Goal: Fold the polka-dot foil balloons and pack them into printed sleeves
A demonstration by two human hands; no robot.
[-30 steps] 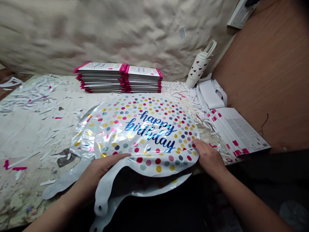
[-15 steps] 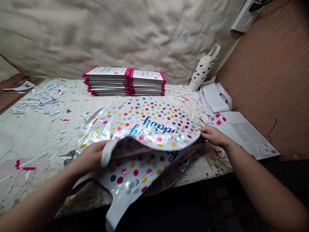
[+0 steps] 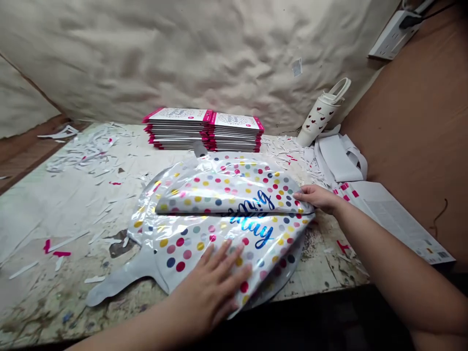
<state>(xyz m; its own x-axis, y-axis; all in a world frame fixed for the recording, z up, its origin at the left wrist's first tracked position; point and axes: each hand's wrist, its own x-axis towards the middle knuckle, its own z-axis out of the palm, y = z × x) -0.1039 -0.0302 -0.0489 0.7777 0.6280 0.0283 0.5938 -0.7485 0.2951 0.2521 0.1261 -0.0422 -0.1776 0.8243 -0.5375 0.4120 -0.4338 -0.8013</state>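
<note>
A flat foil balloon (image 3: pixel 190 234) with coloured dots and blue lettering lies on the table, on top of other flat foil balloons (image 3: pixel 144 214). A half-round flap (image 3: pixel 219 187) is folded toward the back, leaving a dark crease across the middle. My left hand (image 3: pixel 214 282) rests on the front part of the foil with its fingers spread. At the right end of the crease, my right hand (image 3: pixel 320 197) pinches the folded edge between thumb and fingers. One grey balloon neck (image 3: pixel 113 285) points to the front left; another tip (image 3: pixel 200 149) points toward the back.
Two stacks of pink-edged packets (image 3: pixel 177 129) stand at the back. A tumbler with hearts (image 3: pixel 320 119) leans right of them, near a white strip roll (image 3: pixel 340 156) and printed cards (image 3: pixel 395 219). Paper scraps (image 3: pixel 84 146) litter the table. A power strip (image 3: pixel 395 36) hangs upper right.
The balloon's front edge was lifted and folded back into a flap. My left hand let go of the edge and now lies flat on the foil. My right hand stays on the right edge.
</note>
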